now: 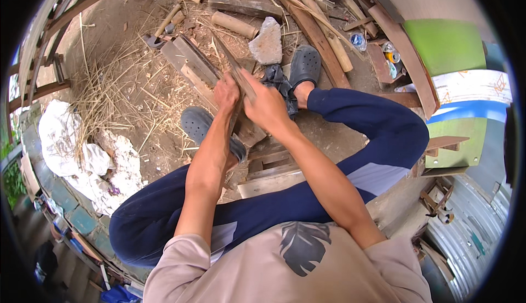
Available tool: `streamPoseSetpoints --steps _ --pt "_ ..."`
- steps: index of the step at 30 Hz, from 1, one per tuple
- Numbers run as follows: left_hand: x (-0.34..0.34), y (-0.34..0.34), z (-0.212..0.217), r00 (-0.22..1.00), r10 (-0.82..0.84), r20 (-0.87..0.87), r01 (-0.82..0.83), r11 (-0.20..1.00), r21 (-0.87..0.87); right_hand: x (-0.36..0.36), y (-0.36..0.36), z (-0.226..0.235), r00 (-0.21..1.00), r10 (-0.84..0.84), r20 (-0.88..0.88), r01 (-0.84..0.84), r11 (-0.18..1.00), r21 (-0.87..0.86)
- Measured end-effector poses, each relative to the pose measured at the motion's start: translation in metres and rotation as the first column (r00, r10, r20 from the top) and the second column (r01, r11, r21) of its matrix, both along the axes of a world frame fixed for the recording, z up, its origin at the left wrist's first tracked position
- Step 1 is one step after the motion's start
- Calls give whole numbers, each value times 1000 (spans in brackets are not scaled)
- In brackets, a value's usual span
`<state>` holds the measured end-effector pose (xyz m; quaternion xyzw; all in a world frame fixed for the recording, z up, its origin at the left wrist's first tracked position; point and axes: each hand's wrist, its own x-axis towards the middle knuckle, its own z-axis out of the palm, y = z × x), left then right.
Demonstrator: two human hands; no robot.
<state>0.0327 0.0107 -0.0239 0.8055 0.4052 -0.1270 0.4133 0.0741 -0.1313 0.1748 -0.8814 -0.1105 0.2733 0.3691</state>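
My right hand [267, 108] is closed around the lower end of a long, narrow, brown-grey strip [226, 49] that tapers away from me. Blade or wood, I cannot tell. Right beside it, my left hand [226, 93] is curled in a fist over a wooden plank [189, 61], and what its fingers grip is hidden. The plank slants along the ground between my feet, which are in dark clogs [306, 65]. A hammer-like tool with a wooden handle [167, 20] lies just past the plank's far end.
Bamboo pieces [234, 25], a pale stone [267, 41] and a long beam [312, 34] lie ahead. Straw and shavings [131, 92] cover the ground at left, near a white sack [59, 138]. A low wooden frame [271, 179] stands close before me. Cans [392, 56] sit at right.
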Motion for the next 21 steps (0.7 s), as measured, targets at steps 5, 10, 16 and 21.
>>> streamPoseSetpoints --steps 5,10,16,21 --pt "23 -5 27 995 79 -66 -75 995 63 -109 -103 88 984 -85 158 46 971 237" --pt "10 -3 13 998 13 57 -13 1000 3 -27 -23 -17 992 28 121 -36 997 64" --pt "20 6 21 997 40 64 -47 992 115 -44 -38 40 998 39 50 -43 995 91" --pt "26 -1 34 997 79 9 -80 992 97 -82 -83 67 986 41 161 -61 990 124"
